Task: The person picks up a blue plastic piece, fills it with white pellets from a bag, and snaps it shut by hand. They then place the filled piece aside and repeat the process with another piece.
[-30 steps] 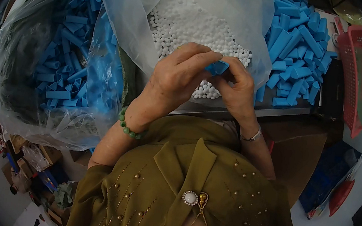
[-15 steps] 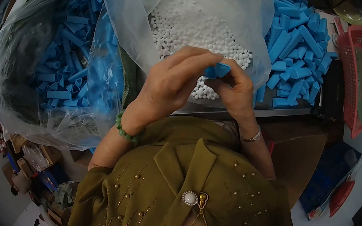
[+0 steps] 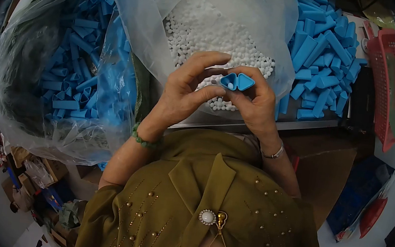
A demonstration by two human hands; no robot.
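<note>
Two blue triangular tubes [image 3: 246,82] stand side by side with their open ends up, gripped from the right by my right hand [image 3: 259,101]. A small white ball [image 3: 230,85] shows inside the left tube's opening. My left hand [image 3: 184,90] is at the left side of the pair, its thumb tip and a lower finger against the left tube and its index finger raised clear. Just behind the hands, many loose white balls [image 3: 209,31] lie on clear plastic sheeting.
On the left, a large clear plastic bag [image 3: 57,138] holds many blue tubes. More blue tubes [image 3: 322,55] are piled at the right on the table [image 3: 306,123]. A red perforated basket [image 3: 384,87] is at the far right. Cardboard [image 3: 321,180] lies below the table edge.
My left index finger has lifted off the tubes and the thumb has come into view below them. The tubes have tilted up, showing their open ends and the white ball.
</note>
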